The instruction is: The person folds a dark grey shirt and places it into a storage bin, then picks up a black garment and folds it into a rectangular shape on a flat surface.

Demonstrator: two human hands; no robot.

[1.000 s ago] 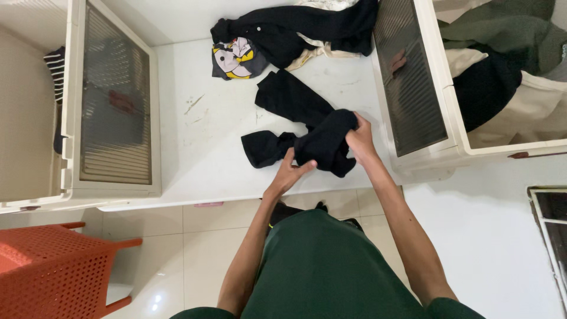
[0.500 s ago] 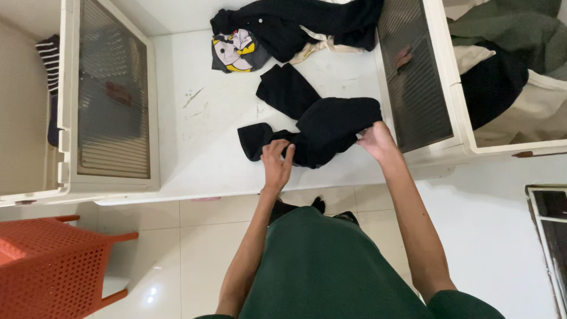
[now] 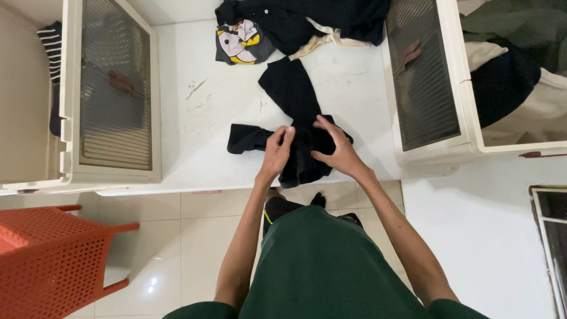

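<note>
Pressing down on a bunched black garment (image 3: pixel 298 150), both hands work at the near edge of the white surface (image 3: pixel 207 147). The left hand (image 3: pixel 276 152) has its fingers curled, pinching a fold of the black cloth at its fingertips. The right hand (image 3: pixel 335 150) lies spread and open, palm down on the same cloth just beside the left hand, the two nearly touching. The garment sits right under both hands; one dark end trails out past the left hand's outer side, and a longer strip runs away from the fingertips toward the far part of the surface.

Beyond the hands lies a heap of dark clothes (image 3: pixel 307 18), with a printed piece in white, yellow and grey (image 3: pixel 242 42) at its left end. Well out from the left hand stands a cream bin with a ribbed translucent door (image 3: pixel 112 94), a striped cloth (image 3: pixel 50 44) showing inside it. Out from the right hand stands a second cream bin (image 3: pixel 449 88) holding green, black and cream clothes (image 3: pixel 514 59). Below and left of the left arm, an orange perforated basket (image 3: pixel 47 260) rests on the tiled floor (image 3: pixel 171 236).
</note>
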